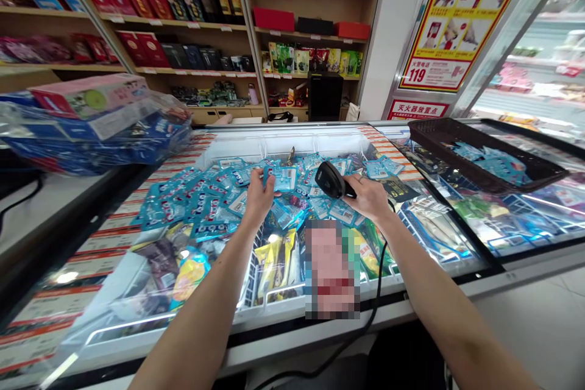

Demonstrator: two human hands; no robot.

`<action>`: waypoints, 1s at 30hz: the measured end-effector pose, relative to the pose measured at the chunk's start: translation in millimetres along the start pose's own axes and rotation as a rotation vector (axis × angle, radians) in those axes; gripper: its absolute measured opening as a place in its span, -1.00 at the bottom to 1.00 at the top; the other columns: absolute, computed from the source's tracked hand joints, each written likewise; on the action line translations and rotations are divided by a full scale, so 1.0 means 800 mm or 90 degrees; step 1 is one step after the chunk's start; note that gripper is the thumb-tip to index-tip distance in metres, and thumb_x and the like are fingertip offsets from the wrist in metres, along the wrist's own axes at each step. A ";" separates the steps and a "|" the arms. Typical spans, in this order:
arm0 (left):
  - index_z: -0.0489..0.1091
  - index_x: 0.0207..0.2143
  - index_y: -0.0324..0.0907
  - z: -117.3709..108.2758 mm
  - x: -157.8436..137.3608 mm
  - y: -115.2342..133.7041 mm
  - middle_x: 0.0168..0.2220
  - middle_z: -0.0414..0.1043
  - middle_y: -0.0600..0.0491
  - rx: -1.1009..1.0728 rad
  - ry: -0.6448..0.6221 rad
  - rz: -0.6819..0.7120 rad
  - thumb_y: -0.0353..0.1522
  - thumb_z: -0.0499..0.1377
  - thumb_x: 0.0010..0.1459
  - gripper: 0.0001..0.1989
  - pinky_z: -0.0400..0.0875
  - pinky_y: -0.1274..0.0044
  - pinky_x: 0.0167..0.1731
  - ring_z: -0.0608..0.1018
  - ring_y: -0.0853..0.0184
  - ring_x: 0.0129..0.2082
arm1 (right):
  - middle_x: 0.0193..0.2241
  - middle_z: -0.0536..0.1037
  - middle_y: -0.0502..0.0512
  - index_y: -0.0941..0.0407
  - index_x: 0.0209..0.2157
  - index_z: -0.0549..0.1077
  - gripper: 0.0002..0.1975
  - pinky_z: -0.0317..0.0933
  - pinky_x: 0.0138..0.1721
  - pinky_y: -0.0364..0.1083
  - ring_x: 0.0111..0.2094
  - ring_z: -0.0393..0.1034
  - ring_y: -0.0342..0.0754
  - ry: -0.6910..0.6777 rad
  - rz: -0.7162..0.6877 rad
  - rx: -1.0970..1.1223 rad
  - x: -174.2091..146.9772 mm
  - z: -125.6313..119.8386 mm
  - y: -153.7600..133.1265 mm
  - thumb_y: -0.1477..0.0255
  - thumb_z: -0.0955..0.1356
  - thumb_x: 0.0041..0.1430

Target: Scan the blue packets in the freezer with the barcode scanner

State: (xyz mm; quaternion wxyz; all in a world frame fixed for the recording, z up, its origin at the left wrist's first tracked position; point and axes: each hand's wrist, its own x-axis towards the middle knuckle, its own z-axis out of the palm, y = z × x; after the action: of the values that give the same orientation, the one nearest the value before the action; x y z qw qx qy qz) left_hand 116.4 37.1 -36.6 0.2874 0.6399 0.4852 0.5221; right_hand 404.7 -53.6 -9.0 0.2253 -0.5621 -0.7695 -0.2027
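Though clear at its head, black scanner (329, 181) partly behind right hand (369, 196).

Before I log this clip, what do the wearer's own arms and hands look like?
The left hand and right hand are ungloved. The left forearm and right forearm are bare, with no sleeve, watch or bracelet in view. Whether any finger wears a ring is too small to tell.
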 end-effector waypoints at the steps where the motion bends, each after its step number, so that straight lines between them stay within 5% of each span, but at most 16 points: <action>1: 0.14 -0.07 -0.16 0.000 0.000 0.000 -0.23 0.29 0.02 0.004 0.000 -0.002 -0.10 0.06 0.15 -0.59 0.50 0.52 -0.52 0.47 0.44 -0.47 | -0.20 0.52 0.05 0.07 -0.01 0.38 -0.65 0.09 -0.36 -0.13 -0.26 0.41 -0.05 -0.001 -0.005 0.003 0.000 0.002 0.000 0.29 0.25 0.18; 20: 0.07 0.01 -0.17 0.002 -0.007 0.006 -0.24 0.40 -0.05 0.095 -0.005 -0.019 -0.02 -0.05 0.20 -0.51 0.36 0.54 -0.61 0.52 0.36 -0.62 | -0.17 0.52 0.09 0.09 -0.02 0.38 -0.63 0.09 -0.39 -0.12 -0.31 0.40 -0.06 -0.041 -0.094 0.029 -0.001 0.004 -0.005 0.25 0.26 0.18; 30: 0.09 0.02 -0.18 -0.001 -0.008 0.011 -0.31 0.45 -0.03 0.152 0.041 0.008 -0.07 -0.06 0.23 -0.55 0.40 0.49 -0.48 0.54 0.30 -0.52 | -0.17 0.51 0.11 0.10 -0.03 0.37 -0.64 0.10 -0.37 -0.12 -0.30 0.40 -0.05 -0.044 -0.107 0.026 0.000 0.003 -0.006 0.26 0.26 0.18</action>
State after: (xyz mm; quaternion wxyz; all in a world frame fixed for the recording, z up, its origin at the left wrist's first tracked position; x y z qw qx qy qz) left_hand 118.8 27.6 -31.2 0.1899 0.6556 0.5489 0.4826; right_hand 400.0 -53.9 -11.3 0.1923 -0.4977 -0.8252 -0.1855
